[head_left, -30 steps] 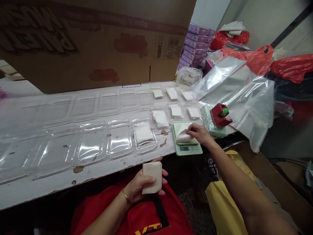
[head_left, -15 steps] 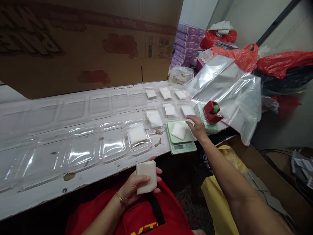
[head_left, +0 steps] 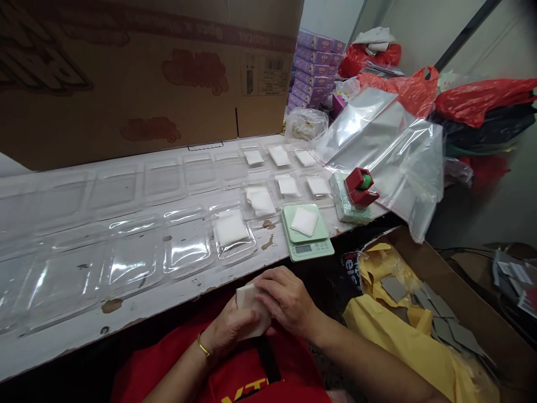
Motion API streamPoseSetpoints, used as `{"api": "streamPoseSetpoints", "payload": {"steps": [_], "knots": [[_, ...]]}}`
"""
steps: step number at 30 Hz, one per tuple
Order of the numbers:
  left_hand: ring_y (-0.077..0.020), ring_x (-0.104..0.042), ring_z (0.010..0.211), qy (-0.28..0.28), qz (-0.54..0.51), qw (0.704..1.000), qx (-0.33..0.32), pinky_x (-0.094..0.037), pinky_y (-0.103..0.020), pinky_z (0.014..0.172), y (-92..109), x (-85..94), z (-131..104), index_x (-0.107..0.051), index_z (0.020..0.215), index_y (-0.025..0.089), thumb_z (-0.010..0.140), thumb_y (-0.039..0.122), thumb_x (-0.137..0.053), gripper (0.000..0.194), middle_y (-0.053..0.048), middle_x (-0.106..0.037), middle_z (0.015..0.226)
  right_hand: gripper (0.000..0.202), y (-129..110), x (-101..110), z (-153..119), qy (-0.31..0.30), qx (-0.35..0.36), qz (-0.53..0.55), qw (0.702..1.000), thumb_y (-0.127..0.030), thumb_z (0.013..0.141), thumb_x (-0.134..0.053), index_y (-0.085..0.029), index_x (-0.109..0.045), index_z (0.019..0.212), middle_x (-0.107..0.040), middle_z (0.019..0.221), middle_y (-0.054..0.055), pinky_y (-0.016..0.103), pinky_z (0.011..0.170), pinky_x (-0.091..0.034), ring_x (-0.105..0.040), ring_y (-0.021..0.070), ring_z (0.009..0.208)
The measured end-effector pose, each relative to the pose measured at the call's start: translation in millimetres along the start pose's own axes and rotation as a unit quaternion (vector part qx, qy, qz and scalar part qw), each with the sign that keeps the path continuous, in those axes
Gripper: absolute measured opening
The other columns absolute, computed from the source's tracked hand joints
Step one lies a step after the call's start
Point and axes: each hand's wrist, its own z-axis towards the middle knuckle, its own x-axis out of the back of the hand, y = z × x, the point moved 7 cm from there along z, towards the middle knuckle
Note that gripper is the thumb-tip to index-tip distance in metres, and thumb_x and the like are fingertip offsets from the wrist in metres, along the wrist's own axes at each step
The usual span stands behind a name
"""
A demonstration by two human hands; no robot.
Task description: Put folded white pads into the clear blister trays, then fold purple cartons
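Observation:
My left hand [head_left: 230, 324] is wrapped round a stack of white square sheets [head_left: 253, 310], held low over my lap. Over the top right corner of that stack lie the bent fingers of my right hand [head_left: 285, 296]; their tips are partly hidden, so a grip on a sheet cannot be made out. Beyond my hands, at the table's front edge, stands a green digital scale [head_left: 312, 251] with a small white pile of sheets [head_left: 304, 221] on its plate. Left of the scale, a clear plastic tray [head_left: 239, 256] holds another white pile [head_left: 230, 227].
Several clear trays [head_left: 134, 260] line the white table [head_left: 168, 299], some with white piles. A red tape dispenser [head_left: 361, 187] sits right of the scale near clear plastic bags [head_left: 377, 134]. A large cardboard box [head_left: 146, 73] stands behind; an open carton [head_left: 419, 252] is at right.
My right hand has come back from the pile on the scale to the stack in my left hand. The pile stays on the scale. The view has shifted slightly.

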Motion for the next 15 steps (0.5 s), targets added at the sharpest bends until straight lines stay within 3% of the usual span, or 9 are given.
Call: {"api": "streamPoseSetpoints", "payload": {"steps": [8, 15], "knots": [[-0.0184, -0.056, 0.072, -0.014, -0.039, 0.999, -0.028, -0.051, -0.037, 0.062, 8.8, -8.8, -4.2, -0.056, 0.095, 0.015, 0.058, 0.005, -0.053, 0.038, -0.003, -0.059, 0.085, 0.025, 4.6, 2.1, -2.4, 0.028, 0.047, 0.044, 0.998, -0.013, 0.082, -0.048, -0.022, -0.057, 0.103, -0.060, 0.102, 0.007, 0.037, 0.082, -0.046, -0.054, 0.0189, 0.097], [-0.0182, -0.056, 0.069, -0.011, -0.028, 0.999, -0.045, -0.051, -0.039, 0.063, 11.3, -5.1, -7.3, -0.053, 0.104, 0.017, 0.059, 0.004, -0.051, 0.047, -0.002, -0.059, 0.079, 0.013, 4.5, -2.0, 8.3, -0.004, 0.010, 0.094, 0.995, -0.015, 0.080, -0.050, -0.022, -0.057, 0.088, -0.058, 0.098, 0.006, 0.036, 0.080, -0.046, -0.053, 0.0182, 0.093]]}}
